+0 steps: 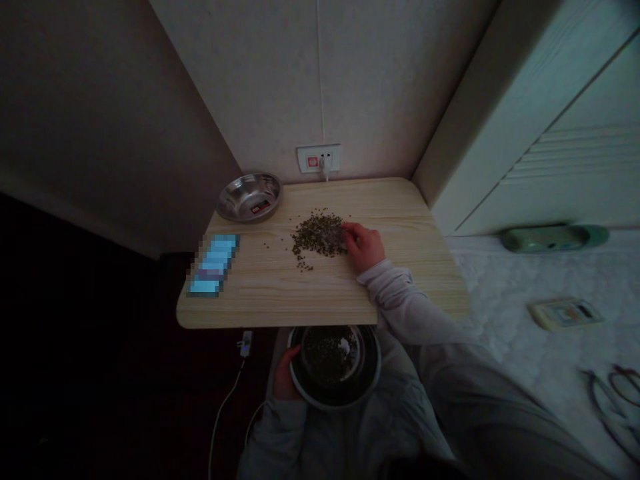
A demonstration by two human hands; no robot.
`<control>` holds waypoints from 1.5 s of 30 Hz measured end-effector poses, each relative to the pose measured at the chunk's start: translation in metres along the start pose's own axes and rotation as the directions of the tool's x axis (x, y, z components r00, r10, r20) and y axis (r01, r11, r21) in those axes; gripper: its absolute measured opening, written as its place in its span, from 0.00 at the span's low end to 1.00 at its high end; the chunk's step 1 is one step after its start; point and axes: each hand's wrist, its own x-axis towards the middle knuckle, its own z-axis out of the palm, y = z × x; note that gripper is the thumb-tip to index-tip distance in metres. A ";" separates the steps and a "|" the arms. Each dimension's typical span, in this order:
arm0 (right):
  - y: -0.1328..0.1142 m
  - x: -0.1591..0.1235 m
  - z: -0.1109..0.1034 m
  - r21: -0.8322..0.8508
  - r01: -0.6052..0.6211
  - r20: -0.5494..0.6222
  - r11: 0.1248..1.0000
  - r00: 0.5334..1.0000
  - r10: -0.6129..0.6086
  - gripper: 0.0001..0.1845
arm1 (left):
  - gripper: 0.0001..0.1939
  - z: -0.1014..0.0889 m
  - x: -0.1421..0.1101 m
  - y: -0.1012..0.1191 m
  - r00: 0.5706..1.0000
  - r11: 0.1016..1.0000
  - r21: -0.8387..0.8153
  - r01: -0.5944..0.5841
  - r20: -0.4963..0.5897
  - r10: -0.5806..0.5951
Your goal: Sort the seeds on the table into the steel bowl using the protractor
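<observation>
A pile of small dark green-brown seeds or beans [316, 239] is spread over the wooden tabletop [280, 290], with a few stray ones around it. At the pile's right edge is my right hand [364, 248], thumb and fingers drawn together in a pinch; whatever is between the fingertips is too small to make out. A hazy greyish patch shows within the pile beside them. Below the table's front edge, my left hand [287, 375] grips the left rim of a metal bowl [334, 398] on my lap. Inside it are more small dark grains and a bright reflection.
A shiny steel bowl [240, 200] stands at the table's back left, with a blurred phone [214, 265] in front. A plug sits in the wall socket [319, 159]. A white cable [219, 407] hangs at left. On the quilted bed [500, 293] lie a green object [555, 238] and a small box [565, 313].
</observation>
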 end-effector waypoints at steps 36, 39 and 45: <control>-0.021 -0.038 -0.018 0.173 0.037 0.154 0.984 0.986 -0.065 0.12 | 0.12 -0.003 0.001 -0.008 0.985 0.997 0.005 0.072 0.154 -0.072; -0.025 -0.045 -0.019 0.168 0.039 0.173 0.985 0.983 -0.068 0.12 | 0.12 -0.001 0.001 -0.008 0.986 0.997 -0.017 0.079 0.147 -0.075; -0.024 -0.050 -0.023 0.286 -0.056 0.093 0.957 0.995 0.030 0.12 | 0.12 -0.001 0.003 -0.009 0.992 0.997 -0.047 0.062 0.109 -0.057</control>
